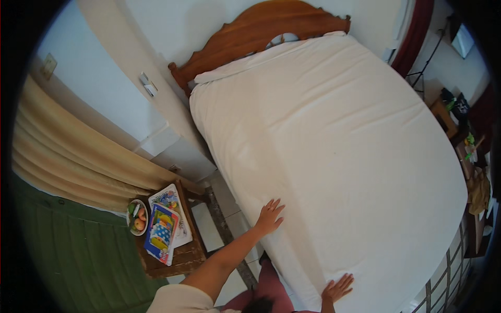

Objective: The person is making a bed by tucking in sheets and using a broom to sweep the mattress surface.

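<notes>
A wide bed covered by a pale cream fitted sheet (375,176) fills the middle and right of the head view. My left hand (270,216) rests palm down near the bed's left edge, fingers spread, with a ring on one finger. Lower down, at the near part of the mattress, my right hand (338,288) lies flat on the same sheet. Neither hand grips anything. Light creases run across the sheet's upper half, while the near part looks smoother. A carved wooden headboard (250,33) stands at the bed's far end.
Left of the bed, a wooden side table (184,258) carries picture books (160,231) and a bowl of fruit (137,217). A yellow curtain (78,152) hangs behind it, by a green panelled surface (86,250). On the right stand a tripod (424,70) and cluttered furniture (444,117).
</notes>
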Tool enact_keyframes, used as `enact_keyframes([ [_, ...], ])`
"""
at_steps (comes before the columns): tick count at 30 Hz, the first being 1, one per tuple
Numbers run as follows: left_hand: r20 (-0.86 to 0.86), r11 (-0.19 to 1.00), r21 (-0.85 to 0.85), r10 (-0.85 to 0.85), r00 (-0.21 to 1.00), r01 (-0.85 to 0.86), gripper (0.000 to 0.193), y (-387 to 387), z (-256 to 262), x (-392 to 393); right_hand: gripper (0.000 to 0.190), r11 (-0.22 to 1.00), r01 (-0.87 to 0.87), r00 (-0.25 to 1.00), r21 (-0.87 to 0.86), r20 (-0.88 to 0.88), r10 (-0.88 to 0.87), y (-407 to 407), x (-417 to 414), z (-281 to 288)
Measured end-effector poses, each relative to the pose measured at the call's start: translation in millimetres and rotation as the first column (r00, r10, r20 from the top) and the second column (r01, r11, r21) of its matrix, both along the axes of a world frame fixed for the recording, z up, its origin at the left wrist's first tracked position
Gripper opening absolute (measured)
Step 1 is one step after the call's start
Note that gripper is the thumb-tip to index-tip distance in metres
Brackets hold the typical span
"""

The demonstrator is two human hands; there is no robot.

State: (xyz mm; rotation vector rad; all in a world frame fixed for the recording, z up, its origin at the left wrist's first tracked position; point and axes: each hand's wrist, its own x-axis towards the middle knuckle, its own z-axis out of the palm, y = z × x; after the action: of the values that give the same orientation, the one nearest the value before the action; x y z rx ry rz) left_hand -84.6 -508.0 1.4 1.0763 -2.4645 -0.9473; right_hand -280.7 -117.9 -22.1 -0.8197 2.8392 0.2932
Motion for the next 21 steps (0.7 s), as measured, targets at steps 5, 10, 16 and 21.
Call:
enact_keyframes([
  [5,0.506,0.991,-0.081,0.134,0.852,-0.108,0.07,-104.0,-22.7,18.0,0.068,0.92,0.391,0.915,0.032,-0.127,-0.384,-94.1,-15.6,-1.9],
  [10,0.488,0.967,-0.038,0.239,0.839,-0.254,0.073,-174.2,-2.4,71.1,0.072,0.985,0.172,0.97,-0.005,-0.171,-0.17,-289.8,-41.9,-18.9],
  [16,0.36,0.922,-0.049,0.375,0.854,-0.384,0.062,-257.0,-3.2,118.8,0.076,0.971,-0.05,0.999,-0.233,-0.013,0.048,-526.5,-27.6,-16.1],
  [21,0.052,0.836,-0.315,0.488,0.872,-0.449,0.061,-414.9,-43.4,146.0,0.076,0.959,-0.063,0.998,-0.276,0.006,0.068,-659.2,-4.2,-19.2],
])
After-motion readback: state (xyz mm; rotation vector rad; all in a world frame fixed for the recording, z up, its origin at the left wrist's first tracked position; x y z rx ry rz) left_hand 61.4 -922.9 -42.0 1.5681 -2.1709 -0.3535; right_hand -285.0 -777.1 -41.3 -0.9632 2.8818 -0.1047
